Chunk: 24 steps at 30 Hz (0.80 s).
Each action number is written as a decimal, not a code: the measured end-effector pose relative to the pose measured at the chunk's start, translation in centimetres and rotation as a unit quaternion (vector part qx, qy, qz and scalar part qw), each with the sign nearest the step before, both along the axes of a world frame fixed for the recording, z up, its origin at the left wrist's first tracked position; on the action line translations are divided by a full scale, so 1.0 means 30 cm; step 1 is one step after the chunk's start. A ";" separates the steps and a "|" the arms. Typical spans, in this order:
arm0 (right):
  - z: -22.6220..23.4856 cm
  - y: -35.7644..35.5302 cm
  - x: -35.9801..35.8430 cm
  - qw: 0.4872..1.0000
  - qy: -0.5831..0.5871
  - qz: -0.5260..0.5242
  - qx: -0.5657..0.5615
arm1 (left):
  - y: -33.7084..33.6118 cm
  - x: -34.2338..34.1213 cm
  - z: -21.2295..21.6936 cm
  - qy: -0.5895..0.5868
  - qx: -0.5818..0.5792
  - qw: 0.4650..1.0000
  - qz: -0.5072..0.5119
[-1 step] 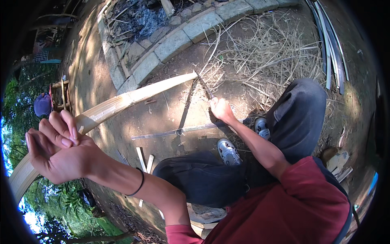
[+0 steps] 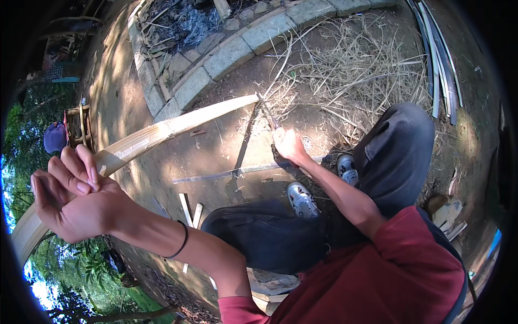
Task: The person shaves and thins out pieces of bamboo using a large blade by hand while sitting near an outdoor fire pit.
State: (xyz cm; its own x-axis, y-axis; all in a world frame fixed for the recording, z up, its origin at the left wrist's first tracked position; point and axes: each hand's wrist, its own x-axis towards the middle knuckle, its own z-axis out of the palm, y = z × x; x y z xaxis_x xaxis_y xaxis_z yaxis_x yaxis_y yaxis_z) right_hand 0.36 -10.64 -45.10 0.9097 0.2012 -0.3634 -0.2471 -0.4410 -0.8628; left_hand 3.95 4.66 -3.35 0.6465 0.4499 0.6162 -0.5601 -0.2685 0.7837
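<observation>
A long, pale split bamboo strip point(image 2: 172, 127) runs from the far left edge toward the middle of the view, narrowing at its right end. My left hand point(image 2: 81, 194) is closed round it at the left, fingers curled and palm turned up. A thin dark-bladed knife point(image 2: 266, 110) is in my right hand point(image 2: 290, 146), its handle mostly hidden by my fingers. The blade points up and left, and its tip is at the strip's narrow end; whether it cuts in cannot be seen.
Pale shavings point(image 2: 356, 70) lie heaped beyond my right hand. A stone kerb point(image 2: 232, 58) borders an ashy fire pit point(image 2: 191, 27). One long strip point(image 2: 253, 169) lies before my shoes point(image 2: 303, 200); several more strips point(image 2: 434, 59) lie far right. Short sticks point(image 2: 186, 209) are near my left knee.
My right hand and the knife have shifted slightly left. My left hand and the strip have moved a little left, with the grip unchanged.
</observation>
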 end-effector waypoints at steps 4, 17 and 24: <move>0.264 0.010 -0.008 0.995 -0.010 0.038 0.089 | 0.087 -0.008 0.011 0.002 -0.011 0.999 -0.049; 0.144 0.037 0.001 0.995 -0.050 0.033 0.085 | 0.241 -0.066 -0.006 -0.010 -0.055 0.997 -0.047; 0.105 0.057 0.021 0.998 -0.001 0.048 0.036 | 0.454 -0.166 -0.046 -0.010 -0.101 0.993 -0.053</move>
